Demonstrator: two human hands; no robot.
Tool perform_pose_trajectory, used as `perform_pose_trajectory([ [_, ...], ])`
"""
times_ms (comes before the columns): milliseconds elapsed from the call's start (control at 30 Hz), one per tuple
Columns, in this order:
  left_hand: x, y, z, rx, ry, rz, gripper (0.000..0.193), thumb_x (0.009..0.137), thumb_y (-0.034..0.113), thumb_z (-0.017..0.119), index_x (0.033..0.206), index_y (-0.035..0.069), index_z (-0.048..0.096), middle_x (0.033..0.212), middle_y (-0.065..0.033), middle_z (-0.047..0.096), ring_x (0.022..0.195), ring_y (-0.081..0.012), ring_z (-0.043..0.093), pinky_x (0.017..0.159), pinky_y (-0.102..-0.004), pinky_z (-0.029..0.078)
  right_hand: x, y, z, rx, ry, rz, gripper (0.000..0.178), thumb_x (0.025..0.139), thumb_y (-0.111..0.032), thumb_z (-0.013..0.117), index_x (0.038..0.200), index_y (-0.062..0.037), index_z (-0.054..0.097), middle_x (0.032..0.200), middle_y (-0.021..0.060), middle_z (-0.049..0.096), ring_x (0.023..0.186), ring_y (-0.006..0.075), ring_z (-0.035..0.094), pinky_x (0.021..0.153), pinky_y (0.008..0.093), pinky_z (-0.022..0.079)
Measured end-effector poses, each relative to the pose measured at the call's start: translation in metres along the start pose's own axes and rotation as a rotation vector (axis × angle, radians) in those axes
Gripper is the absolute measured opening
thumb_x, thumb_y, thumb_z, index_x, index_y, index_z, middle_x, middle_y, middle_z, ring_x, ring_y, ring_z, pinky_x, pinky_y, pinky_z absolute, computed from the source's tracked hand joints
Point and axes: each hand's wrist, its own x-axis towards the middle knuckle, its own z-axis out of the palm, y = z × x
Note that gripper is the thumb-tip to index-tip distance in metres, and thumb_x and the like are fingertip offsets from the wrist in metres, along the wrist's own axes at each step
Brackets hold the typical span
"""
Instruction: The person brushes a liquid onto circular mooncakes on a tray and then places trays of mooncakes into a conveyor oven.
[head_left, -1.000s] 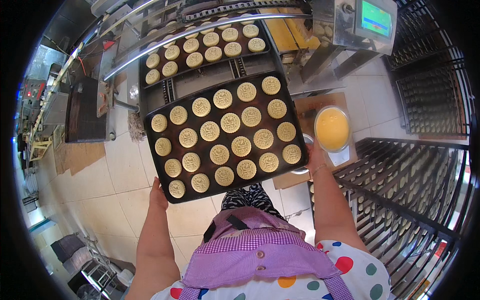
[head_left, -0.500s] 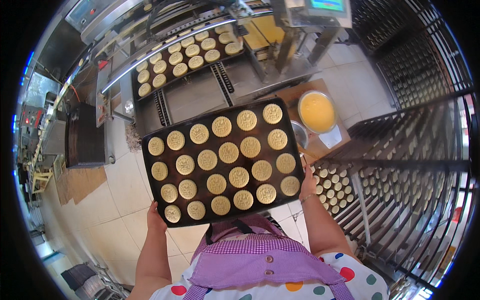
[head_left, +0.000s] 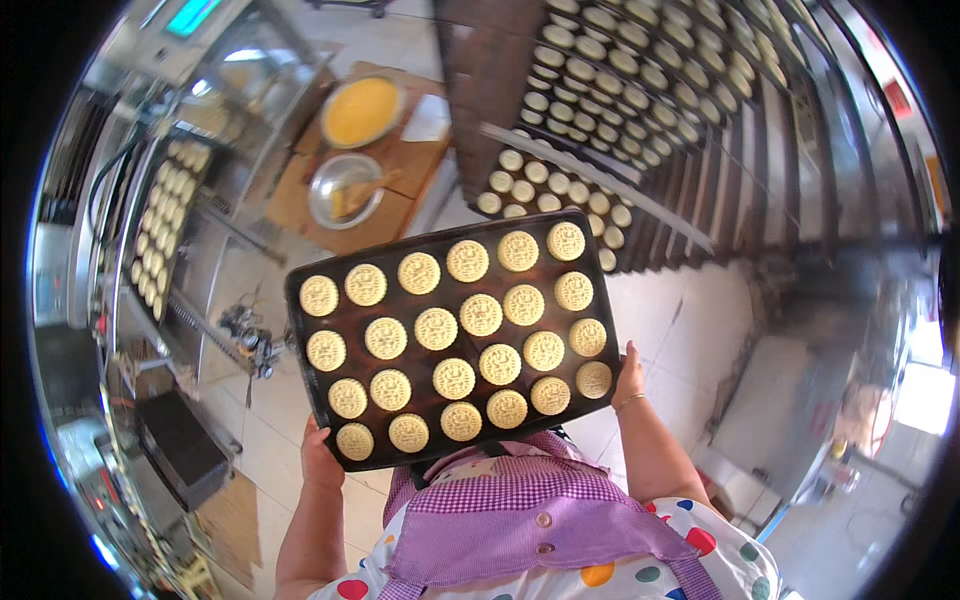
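A dark baking tray (head_left: 415,371) is held out in front of my apron, its right side a little farther off than its left. Rows of round, pale yellow stamped pastries (head_left: 481,314) lie on it. My left hand (head_left: 320,455) is closed on the tray's near left corner, thumb at the rim. At the right edge my right hand (head_left: 628,378) grips the tray, with a bracelet on the wrist. The fingers of both hands are partly hidden under the tray.
Beyond the tray, a tall rack (head_left: 610,190) holds several trays of pastries. A wooden board (head_left: 290,195) carries a metal bowl (head_left: 318,190) with a brush and a bowl of orange-yellow liquid (head_left: 362,110). At the left a machine conveyor bears another pastry tray (head_left: 165,225). A metal-topped counter (head_left: 775,400) stands right.
My body has turned right with the tray still in both hands. The conveyor and bowls now sit farther left, and the rack is straight ahead beyond the tray.
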Motion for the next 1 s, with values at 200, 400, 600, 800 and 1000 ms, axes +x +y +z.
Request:
perform_pose_trajectory([
  [200,0.111,-0.096,0.050,0.202,-0.170,-0.250,0.050,0.071,0.007,0.044,0.120,0.005,0.047,0.117,-0.0107,0.057,0.111,-0.0285,0.054,0.097,-0.0449,0.043,0.092,0.060,-0.089,-0.032,0.252,0.165,0.086,0.081,-0.060,0.053,0.125,0.0126,0.041,0.117,0.0199,0.054,0.104,0.0279,0.056,0.090,0.0400,0.046],
  [400,0.220,-0.161,0.066,0.291,-0.045,-0.487,0.046,0.069,0.007,0.045,0.115,0.006,0.051,0.115,-0.0120,0.058,0.107,-0.0327,0.056,0.095,-0.0512,0.044,0.155,0.099,-0.111,-0.167,0.363,0.211,0.083,0.083,-0.059,0.051,0.124,0.0131,0.045,0.121,0.0204,0.052,0.108,0.0277,0.053,0.092,0.0393,0.043],
  [600,0.385,-0.191,0.090,0.357,-0.150,-0.369,0.054,0.066,0.003,0.047,0.121,0.006,0.050,0.114,-0.0106,0.058,0.107,-0.0299,0.055,0.095,-0.0444,0.044,0.261,0.141,-0.058,-0.059,0.449,0.134,0.082,0.084,-0.058,0.048,0.121,0.0144,0.046,0.119,0.0210,0.054,0.105,0.0280,0.055,0.091,0.0387,0.043],
  [800,0.521,-0.212,0.099,0.423,-0.083,-0.241,0.070,0.065,0.001,0.058,0.133,0.001,0.041,0.115,-0.0098,0.055,0.105,-0.0228,0.052,0.095,-0.0328,0.039,0.330,0.133,-0.013,0.154,0.454,0.151,0.090,0.080,-0.064,0.052,0.125,0.0134,0.043,0.124,0.0198,0.050,0.108,0.0264,0.053,0.094,0.0391,0.041],
  [1000,0.578,-0.210,0.230,1.024,-0.188,0.036,0.053,0.070,0.002,0.052,0.123,0.001,0.047,0.087,-0.0032,0.055,0.073,-0.0128,0.048,0.066,-0.0238,0.040,0.391,0.093,0.019,0.585,0.089,0.108,0.080,0.086,-0.067,0.035,0.125,0.0012,0.047,0.123,0.0175,0.053,0.112,0.0323,0.052,0.098,0.0477,0.039],
])
